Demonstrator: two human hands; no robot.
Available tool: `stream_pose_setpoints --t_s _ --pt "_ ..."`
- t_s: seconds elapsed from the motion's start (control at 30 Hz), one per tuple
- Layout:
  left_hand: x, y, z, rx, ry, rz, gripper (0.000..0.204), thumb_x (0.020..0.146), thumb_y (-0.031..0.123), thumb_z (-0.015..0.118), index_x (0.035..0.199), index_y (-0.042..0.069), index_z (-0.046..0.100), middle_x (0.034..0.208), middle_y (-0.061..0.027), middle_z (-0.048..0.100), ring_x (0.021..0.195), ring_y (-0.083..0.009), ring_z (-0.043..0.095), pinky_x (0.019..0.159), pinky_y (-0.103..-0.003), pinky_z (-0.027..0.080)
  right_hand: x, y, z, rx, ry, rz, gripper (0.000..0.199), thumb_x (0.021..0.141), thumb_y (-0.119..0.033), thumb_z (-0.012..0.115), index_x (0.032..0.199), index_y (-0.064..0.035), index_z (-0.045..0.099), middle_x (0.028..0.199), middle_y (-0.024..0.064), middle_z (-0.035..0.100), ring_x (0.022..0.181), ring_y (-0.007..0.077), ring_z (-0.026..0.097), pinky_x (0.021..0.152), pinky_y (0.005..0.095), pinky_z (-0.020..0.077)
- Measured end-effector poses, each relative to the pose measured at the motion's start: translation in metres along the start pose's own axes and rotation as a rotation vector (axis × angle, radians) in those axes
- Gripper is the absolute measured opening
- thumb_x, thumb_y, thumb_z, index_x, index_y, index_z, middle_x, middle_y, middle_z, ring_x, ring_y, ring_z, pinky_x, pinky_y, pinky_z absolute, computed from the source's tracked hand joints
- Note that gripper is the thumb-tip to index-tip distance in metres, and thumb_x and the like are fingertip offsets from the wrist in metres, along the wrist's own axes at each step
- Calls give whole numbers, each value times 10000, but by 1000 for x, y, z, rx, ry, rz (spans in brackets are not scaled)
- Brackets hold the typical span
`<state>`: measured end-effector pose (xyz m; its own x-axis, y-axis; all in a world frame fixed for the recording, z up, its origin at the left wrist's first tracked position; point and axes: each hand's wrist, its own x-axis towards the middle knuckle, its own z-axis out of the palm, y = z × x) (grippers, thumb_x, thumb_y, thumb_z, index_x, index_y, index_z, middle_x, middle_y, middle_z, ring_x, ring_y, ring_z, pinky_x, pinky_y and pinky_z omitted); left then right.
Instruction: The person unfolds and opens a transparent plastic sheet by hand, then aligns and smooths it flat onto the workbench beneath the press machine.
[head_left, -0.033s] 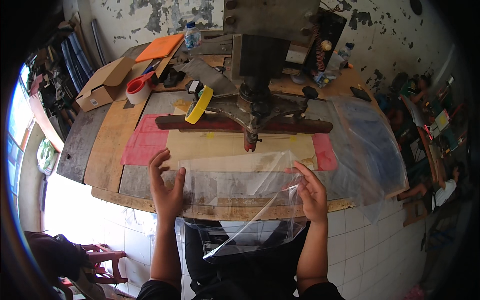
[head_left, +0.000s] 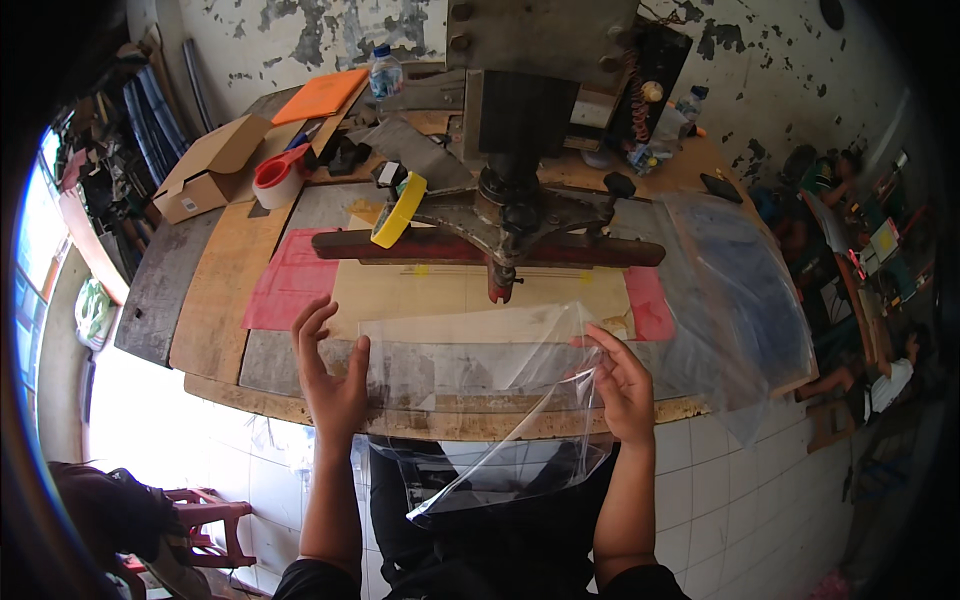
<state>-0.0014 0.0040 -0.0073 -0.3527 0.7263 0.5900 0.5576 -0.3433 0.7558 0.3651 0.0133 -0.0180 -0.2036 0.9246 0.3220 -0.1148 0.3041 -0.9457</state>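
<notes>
A clear, thin plastic sheet (head_left: 470, 375) hangs across the near edge of the table and drapes down in front of my lap, with a folded glossy crease. My right hand (head_left: 625, 390) grips its upper right part between thumb and fingers. My left hand (head_left: 333, 385) is at the sheet's left side, thumb and fingers spread apart, with nothing clearly held. Just beyond the sheet stands a press with a long dark red bar (head_left: 400, 247), over a beige board (head_left: 400, 300) and a pink-red sheet (head_left: 285, 290). A yellow tape roll (head_left: 398, 210) hangs on the press.
A tape dispenser (head_left: 283, 176), a cardboard box (head_left: 210, 168), an orange sheet (head_left: 318, 93) and a bottle (head_left: 385, 72) occupy the back left. More clear plastic sheets (head_left: 740, 290) overhang the table's right side. A red stool (head_left: 210, 515) stands lower left. People sit at the far right.
My left hand has shifted very slightly left. Otherwise the sheet, my right hand and the press look the same.
</notes>
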Motion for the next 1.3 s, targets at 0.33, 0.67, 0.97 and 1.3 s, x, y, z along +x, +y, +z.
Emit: stream_pose_setpoints --t_s 0.33,0.67,0.97,1.3 --pt "-63 94 9 -122 -866 109 456 985 333 755 1318 30 690 1164 -167 710 1042 -355 696 924 -456 548 -23 6 7 -106 174 -128 523 938 -289 871 1293 34 662 1232 126 733 771 53 611 782 234 518" --pt "-101 115 28 -458 -903 -160 596 1093 300 595 1577 -25 474 1425 -256 602 1397 -336 541 1184 -428 381 -56 -35 29 -658 164 -579 723 723 -490 957 1216 -27 701 1023 99 744 646 103 638 500 239 467" --pt "-89 135 16 -603 -824 -161 917 949 91 825 1669 32 259 1248 -141 741 1240 -273 696 1148 -415 455 -57 -51 30 -827 29 -613 871 708 -440 982 1380 -15 627 988 136 771 761 238 748 623 315 572" --pt "-54 119 -14 -568 -945 -366 578 931 50 832 1475 43 636 1017 -52 811 962 -111 749 845 -292 582 -68 -87 15 -585 -203 32 726 768 -304 969 1382 -39 686 947 104 795 574 136 613 574 284 485"
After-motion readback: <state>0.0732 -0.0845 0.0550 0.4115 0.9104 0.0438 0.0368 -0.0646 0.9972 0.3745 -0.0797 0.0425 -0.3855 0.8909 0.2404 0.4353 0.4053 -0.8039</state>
